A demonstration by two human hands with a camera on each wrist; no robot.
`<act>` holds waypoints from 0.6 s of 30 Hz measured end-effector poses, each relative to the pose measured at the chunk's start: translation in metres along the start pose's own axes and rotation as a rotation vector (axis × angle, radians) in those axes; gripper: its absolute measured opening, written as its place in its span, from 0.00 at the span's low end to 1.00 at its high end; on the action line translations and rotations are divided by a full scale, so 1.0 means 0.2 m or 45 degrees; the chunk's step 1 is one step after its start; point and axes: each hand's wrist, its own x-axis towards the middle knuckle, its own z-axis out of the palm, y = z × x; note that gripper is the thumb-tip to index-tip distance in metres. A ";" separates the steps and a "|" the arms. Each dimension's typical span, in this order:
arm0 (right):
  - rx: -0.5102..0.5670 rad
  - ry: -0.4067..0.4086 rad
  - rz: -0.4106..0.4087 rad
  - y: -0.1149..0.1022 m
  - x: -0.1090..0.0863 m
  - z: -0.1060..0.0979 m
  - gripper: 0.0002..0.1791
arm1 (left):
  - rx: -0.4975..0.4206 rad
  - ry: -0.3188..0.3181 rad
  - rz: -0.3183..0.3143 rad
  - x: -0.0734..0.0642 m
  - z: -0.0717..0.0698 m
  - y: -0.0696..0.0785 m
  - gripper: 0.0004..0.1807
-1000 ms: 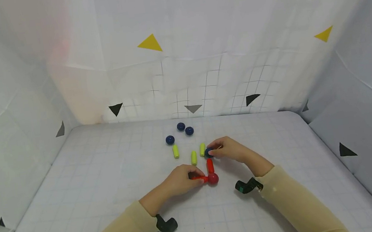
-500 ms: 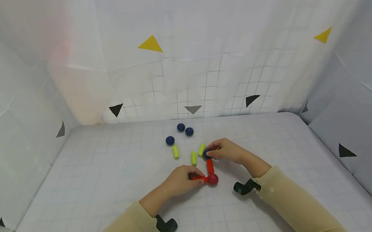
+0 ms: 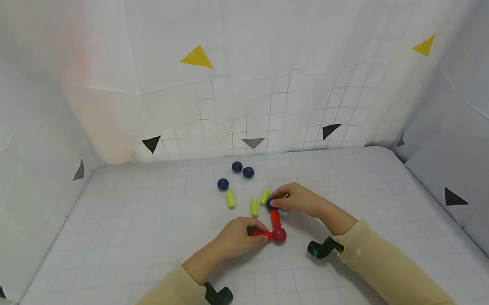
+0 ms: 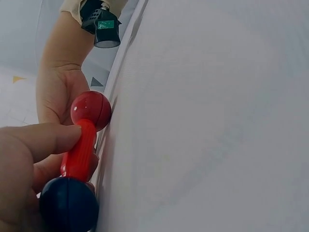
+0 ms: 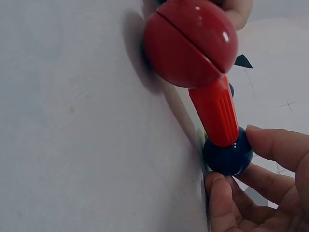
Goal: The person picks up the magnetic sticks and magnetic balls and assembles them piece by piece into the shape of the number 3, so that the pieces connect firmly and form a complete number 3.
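Observation:
A red ball [image 3: 279, 234] joins two red rods at a corner. My left hand [image 3: 236, 236] grips one red rod [image 4: 81, 150] between thumb and fingers. That rod runs from the red ball to a dark blue ball [image 4: 68, 205], which the hand hides in the head view. From the red ball the second red rod [image 3: 275, 218] points away from me. At its far end my right hand [image 3: 300, 200] pinches another dark blue ball [image 5: 228, 153] with thumb and fingertips. In the right wrist view this rod's end meets the ball.
Three more dark blue balls, one of them a loose ball [image 3: 223, 184], lie toward the back of the white gridded table [image 3: 142, 211]. Three yellow-green rods lie nearer, including one rod [image 3: 264, 197] right beside the right hand's ball. White sheets [image 3: 258, 44] surround the table.
My right hand has shifted slightly left and toward me with its blue ball, up to the red rod. The yellow-green rod beside it has turned to a slant. The left hand stays put.

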 end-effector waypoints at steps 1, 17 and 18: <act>-0.004 0.000 -0.002 0.00 0.00 0.00 0.21 | -0.002 -0.002 -0.003 0.00 0.00 0.00 0.06; -0.009 0.008 0.003 -0.01 0.00 0.01 0.20 | -0.032 -0.042 -0.040 0.00 -0.01 -0.01 0.06; -0.010 0.005 -0.003 -0.01 0.00 0.01 0.20 | -0.036 -0.043 -0.040 0.00 -0.01 -0.01 0.06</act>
